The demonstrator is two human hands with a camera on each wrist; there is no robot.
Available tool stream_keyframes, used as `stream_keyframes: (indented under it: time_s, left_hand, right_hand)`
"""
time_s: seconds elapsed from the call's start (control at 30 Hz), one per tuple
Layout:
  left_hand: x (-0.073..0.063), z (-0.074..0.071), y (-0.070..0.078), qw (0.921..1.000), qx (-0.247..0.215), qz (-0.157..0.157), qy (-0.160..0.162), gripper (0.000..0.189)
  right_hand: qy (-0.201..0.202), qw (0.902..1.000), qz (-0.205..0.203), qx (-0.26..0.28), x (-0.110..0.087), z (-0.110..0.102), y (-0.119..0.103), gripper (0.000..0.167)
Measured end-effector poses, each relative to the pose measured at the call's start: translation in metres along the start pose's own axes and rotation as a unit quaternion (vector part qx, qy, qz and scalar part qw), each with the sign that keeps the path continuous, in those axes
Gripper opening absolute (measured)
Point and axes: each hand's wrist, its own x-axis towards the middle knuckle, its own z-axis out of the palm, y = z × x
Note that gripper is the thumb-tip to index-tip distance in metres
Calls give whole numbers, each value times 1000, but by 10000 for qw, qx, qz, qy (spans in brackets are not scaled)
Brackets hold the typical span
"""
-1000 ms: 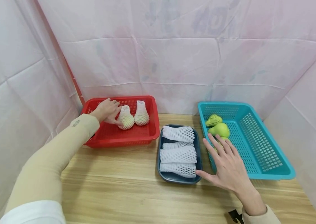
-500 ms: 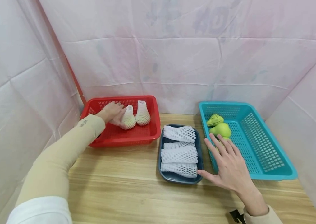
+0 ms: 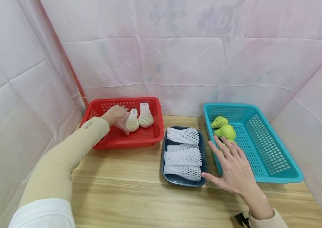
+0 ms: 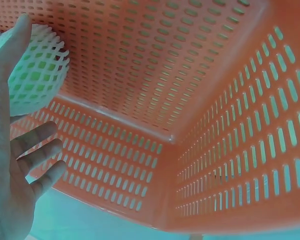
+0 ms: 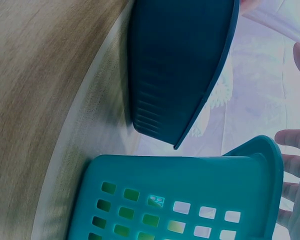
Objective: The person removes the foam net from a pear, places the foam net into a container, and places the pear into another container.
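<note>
In the red basket, my left hand is at a pear in a white foam net, its thumb against the netting. In the left wrist view, that netted pear lies by the thumb while the other fingers are spread apart, not curled round it. A second netted pear stands just right of the first. My right hand, fingers spread, hovers over the near left rim of the teal basket, its thumb reaching toward the dark blue tray.
Several flattened white foam nets lie in the blue tray. Inside the teal basket are a green pear, a lumpy green one behind it, and another partly hidden by my right hand. Light fabric sheets enclose the wooden table.
My left hand has shifted slightly right together with the nearer netted pear, which now leans closer to the second one. The right hand keeps its place.
</note>
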Motion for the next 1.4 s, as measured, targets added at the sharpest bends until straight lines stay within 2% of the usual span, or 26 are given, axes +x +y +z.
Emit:
stream_keyframes:
  time_s: [0.13, 0.5, 0.9, 1.17, 1.4]
  left_hand:
    - [0, 0, 2, 10000, 96, -5, -25, 110]
    - [2, 7, 0, 9990, 187, 202, 356, 87]
    - [1, 5, 0, 9996, 56, 259, 102, 96]
    - [-4, 9, -4, 9985, 22, 378, 385, 94]
    - [-14, 2, -10, 9978, 349, 328, 457, 93]
  right_hand:
    - [-11, 10000, -15, 10, 0, 1, -1, 111]
    - [-47, 10000, -18, 9, 1, 2, -2, 110]
    - [-30, 10000, -12, 32, 2, 2, -3, 110]
    - [2, 10000, -38, 22, 3, 5, -3, 111]
    - [9, 10000, -35, 45, 4, 6, -2, 111]
